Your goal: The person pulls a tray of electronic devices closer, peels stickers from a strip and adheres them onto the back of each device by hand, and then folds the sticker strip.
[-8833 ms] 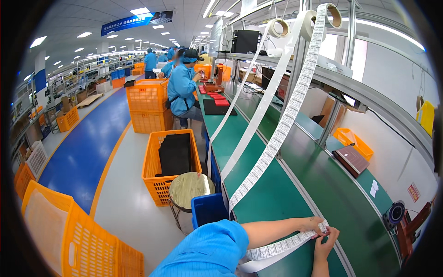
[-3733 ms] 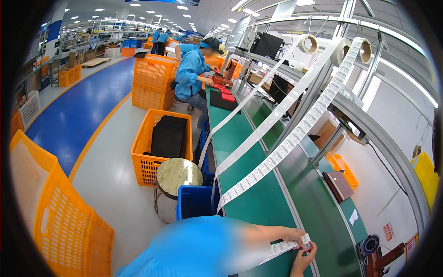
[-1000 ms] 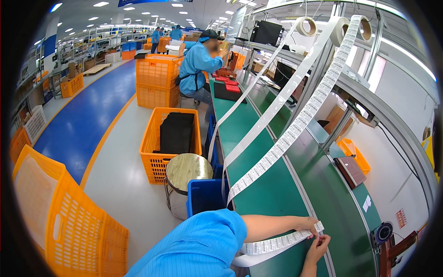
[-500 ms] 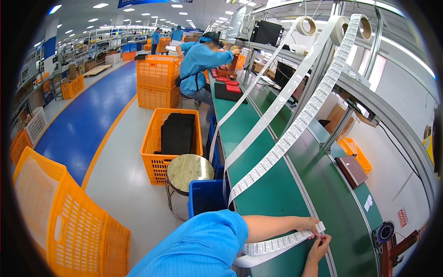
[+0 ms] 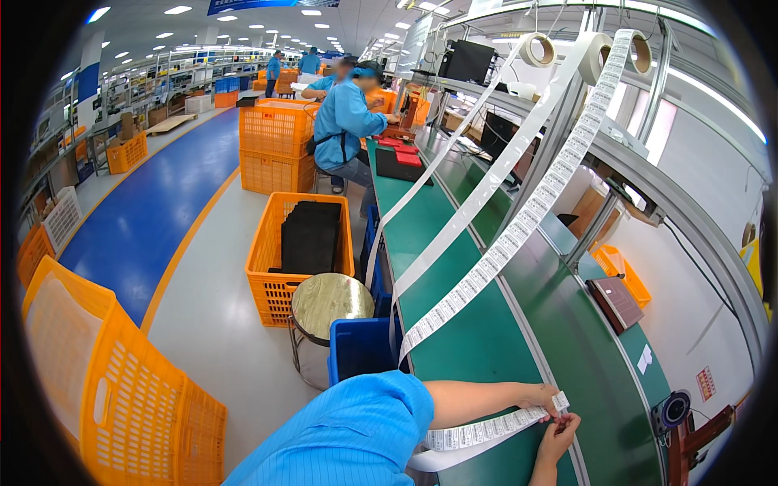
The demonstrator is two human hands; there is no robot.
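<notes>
A: What is the biggest thing here?
B: The long green conveyor table (image 5: 486, 340). Its surface is smooth and matte, and it runs from about six o'clock up to twelve o'clock, with a metal frame along its right side.

A: And on the floor?
B: At nine o'clock there is a glossy blue lane (image 5: 154, 211) on the pale floor. An orange plastic crate (image 5: 121, 397) with a lattice wall stands at seven o'clock, and a second orange crate (image 5: 279, 275) near the centre holds flat black sheets. Just beside it are a round stool (image 5: 331, 298) with a worn, shiny metal seat and a blue plastic bin (image 5: 361, 364).

A: What is in the hands?
B: A long white paper label strip (image 5: 519, 231), printed in small rectangles. It hangs from a roll (image 5: 640, 49) at one o'clock, loops down over the table edge and comes back up to the hands at five o'clock.

A: How are the fingers?
B: The left hand (image 5: 541, 398) is pinched narrow on the strip's free end — the fingertips are closed on one small label. The right hand (image 5: 557, 433) is just beside it, fingers curled, and touches the strip from below — I cannot tell how firmly it holds.

A: Somebody else?
B: A co-worker in a blue smock (image 5: 344, 121) sits at twelve o'clock.
</notes>
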